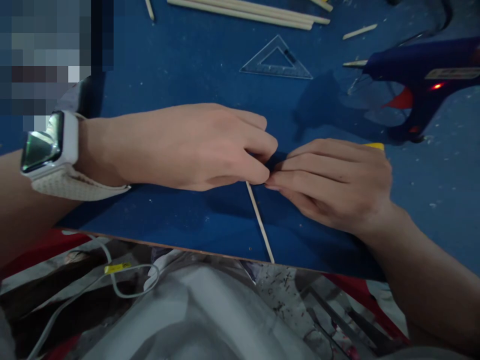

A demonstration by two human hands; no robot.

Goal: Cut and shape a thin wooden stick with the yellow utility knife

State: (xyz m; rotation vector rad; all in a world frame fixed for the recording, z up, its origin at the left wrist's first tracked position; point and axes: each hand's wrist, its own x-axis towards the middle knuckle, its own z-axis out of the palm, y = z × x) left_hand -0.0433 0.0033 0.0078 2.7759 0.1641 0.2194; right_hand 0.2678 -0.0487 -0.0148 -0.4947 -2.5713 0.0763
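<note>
Head view. Reference landmark: the transparent set square [275,59], a flat triangle with a triangular cut-out. On its near side, a thin, pale, straight wooden stick [260,220] is extending from beneath the left hand [210,145] to the front edge of the blue, speckled surface [150,90]; its upper end is being hidden. The left grip is curling downward; its closure cannot be determined. The right hand [337,180] is meeting it at the fingertips, near side and right of the landmark; the right grip is pressing together, contents not visible. Thicker pale rods [247,12] are lying beyond the landmark. Right of it, a dark blue glue gun [420,70] with a metal nozzle is showing a red light.
</note>
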